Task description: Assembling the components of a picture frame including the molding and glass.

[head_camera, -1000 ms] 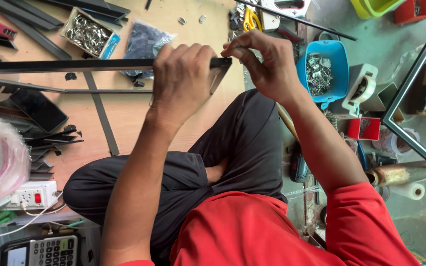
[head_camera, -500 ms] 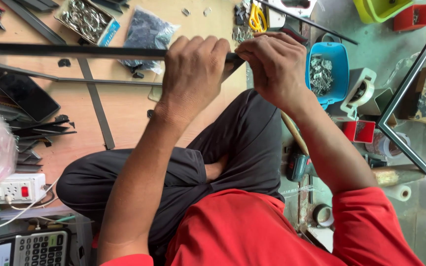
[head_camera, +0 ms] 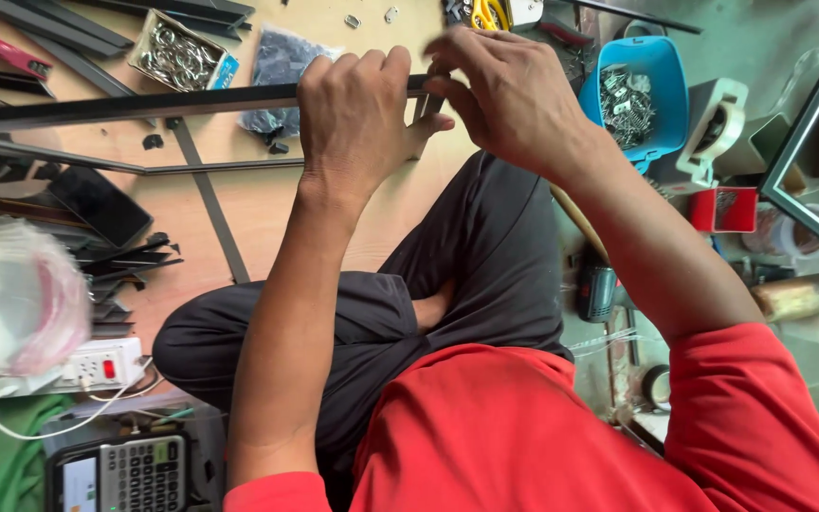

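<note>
A long dark metal bar [head_camera: 125, 106] runs level across the upper left, above the wooden floor. My left hand [head_camera: 357, 123] is wrapped around it close to its right end. My right hand [head_camera: 514, 90] covers that end, with the fingertips pinched at the bar's tip; whatever it pinches is hidden. I sit cross-legged in dark trousers and a red shirt.
A box of metal rings [head_camera: 174, 52], a dark plastic bag [head_camera: 282, 66] and more dark bars [head_camera: 210, 213] lie on the wooden board. A blue tub of metal clips [head_camera: 632, 95] and a small red box [head_camera: 724, 209] stand right. A power strip [head_camera: 97, 365] and calculator [head_camera: 130, 471] sit lower left.
Both hands and the bar sit slightly higher in view. My right hand has closed in over the bar's end, where before its fingers were spread just beside it.
</note>
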